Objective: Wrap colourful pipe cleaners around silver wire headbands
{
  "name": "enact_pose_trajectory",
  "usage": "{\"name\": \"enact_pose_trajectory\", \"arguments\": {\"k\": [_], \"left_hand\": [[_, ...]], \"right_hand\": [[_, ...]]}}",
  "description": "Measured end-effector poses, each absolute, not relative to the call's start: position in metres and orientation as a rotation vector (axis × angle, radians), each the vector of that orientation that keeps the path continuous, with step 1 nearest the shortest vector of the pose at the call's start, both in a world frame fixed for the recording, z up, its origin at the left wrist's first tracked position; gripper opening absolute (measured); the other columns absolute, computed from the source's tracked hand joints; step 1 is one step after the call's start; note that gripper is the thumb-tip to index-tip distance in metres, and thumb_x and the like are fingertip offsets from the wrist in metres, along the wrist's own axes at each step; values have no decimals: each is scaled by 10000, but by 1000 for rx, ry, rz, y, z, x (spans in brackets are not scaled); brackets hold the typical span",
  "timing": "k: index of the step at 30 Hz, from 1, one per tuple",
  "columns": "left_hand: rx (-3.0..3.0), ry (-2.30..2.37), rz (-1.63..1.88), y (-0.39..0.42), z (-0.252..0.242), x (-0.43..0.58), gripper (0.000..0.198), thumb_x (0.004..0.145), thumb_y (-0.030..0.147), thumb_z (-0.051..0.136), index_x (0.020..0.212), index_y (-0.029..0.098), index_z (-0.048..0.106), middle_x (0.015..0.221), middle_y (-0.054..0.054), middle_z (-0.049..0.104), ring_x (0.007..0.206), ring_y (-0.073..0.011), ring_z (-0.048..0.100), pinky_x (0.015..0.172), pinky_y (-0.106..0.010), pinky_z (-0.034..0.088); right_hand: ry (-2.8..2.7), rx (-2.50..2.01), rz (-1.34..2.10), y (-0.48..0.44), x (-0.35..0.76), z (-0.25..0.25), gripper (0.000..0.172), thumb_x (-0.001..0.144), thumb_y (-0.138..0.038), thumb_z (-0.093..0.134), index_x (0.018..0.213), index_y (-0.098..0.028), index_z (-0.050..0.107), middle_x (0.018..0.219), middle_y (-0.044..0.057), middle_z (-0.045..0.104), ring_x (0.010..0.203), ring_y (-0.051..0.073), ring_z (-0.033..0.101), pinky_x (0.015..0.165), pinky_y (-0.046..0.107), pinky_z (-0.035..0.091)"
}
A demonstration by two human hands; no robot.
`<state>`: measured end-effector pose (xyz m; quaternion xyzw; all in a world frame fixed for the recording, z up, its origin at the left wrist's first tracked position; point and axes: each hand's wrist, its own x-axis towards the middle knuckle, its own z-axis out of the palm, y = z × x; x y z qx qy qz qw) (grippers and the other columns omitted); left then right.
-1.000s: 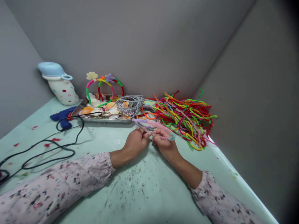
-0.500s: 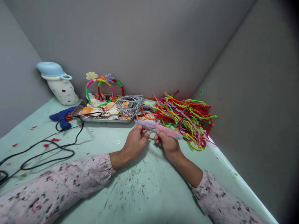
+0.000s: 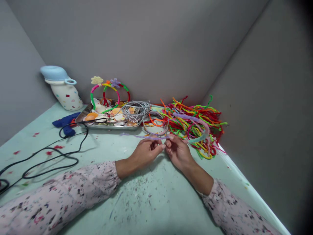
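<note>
A curved band wrapped in fuzzy lilac, pink and mint pipe cleaner, a part-wrapped hoop, rises from my right hand. Its thumb and fingers are closed on the near end. A loose lilac pipe cleaner runs from the fingertips out to the left. My left hand pinches this strand close beside the right fingertips. Just behind the hands lies a coil of grey wire, and to the right a heap of bright pipe cleaners, partly covered by the hoop.
A metal tray holds shells and a silver wire coil; two flower-topped wrapped hoops stand in it. At left are a blue glue gun with its black cord and a white bottle. Grey walls enclose the back and right.
The wrapped band has turned, its curve now showing over the pipe cleaner heap. A lilac strand now stretches leftward past my left hand. Both hands have come closer together.
</note>
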<state>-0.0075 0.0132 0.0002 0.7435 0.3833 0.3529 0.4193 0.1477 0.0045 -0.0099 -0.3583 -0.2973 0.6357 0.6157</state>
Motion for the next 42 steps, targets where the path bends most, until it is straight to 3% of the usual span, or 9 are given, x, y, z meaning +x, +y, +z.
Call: {"name": "enact_pose_trajectory", "arguments": {"k": [8, 18, 26, 30, 42], "left_hand": [[1859, 830, 996, 12, 4, -9, 203, 893, 313, 548, 787, 161, 632, 790, -26, 655, 755, -150, 576, 711, -276, 435], [1777, 924, 1013, 13, 6, -11, 280, 887, 234, 480, 641, 181, 602, 689, -25, 654, 718, -164, 590, 765, -315, 466], [1594, 782, 967, 17, 6, -7, 369, 864, 201, 443, 520, 177, 573, 558, -53, 630, 591, -163, 599, 701, -335, 503], [1550, 855, 980, 18, 7, -7, 349, 816, 171, 469, 482, 190, 566, 523, -34, 622, 545, -154, 575, 626, -321, 495], [1570, 983, 986, 20, -1, -9, 302, 810, 207, 495, 514, 208, 553, 518, -23, 573, 557, -167, 545, 545, -326, 416]], "right_hand": [[-863, -929, 1492, 1, 145, -12, 100, 709, -258, 664, 706, -160, 646, 521, -31, 568, 431, 72, 474, 393, 171, 324], [-1016, -1010, 1438, -5, 139, -8, 150, 749, -326, 638, 762, -180, 607, 568, -28, 586, 470, 87, 480, 446, 195, 331], [-1206, -1183, 1322, -8, 132, -4, 251, 798, -399, 549, 657, -192, 551, 531, -13, 578, 458, 100, 479, 442, 213, 347], [-1204, -1242, 1288, -10, 129, 0, 217, 780, -353, 527, 649, -186, 571, 518, -13, 578, 443, 99, 471, 429, 213, 340], [-1200, -1314, 1134, -8, 130, 2, 218, 738, -289, 513, 556, -191, 582, 469, -10, 557, 423, 104, 471, 421, 222, 350]]}}
